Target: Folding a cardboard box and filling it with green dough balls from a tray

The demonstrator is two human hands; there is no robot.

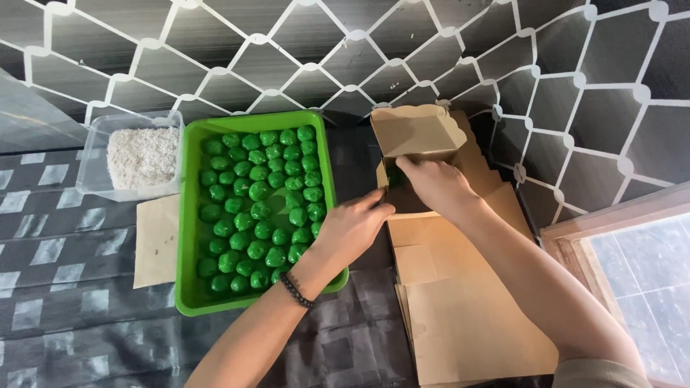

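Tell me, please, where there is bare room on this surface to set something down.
Bare mat lies left of and below the green tray, and between tray and cardboard stack near the bottom edge. It is crowded where the left hand and right hand meet at the open box, and the tray is full of green balls.

Dark wall (445,50) with white lattice pattern, grey checked table covering (65,287), pale tiled floor (647,273) at right — even light

surface: patterned grey mat (65,287) | on it: green tray (188,287), plastic tub (93,169), brown cardboard sheets (467,323)
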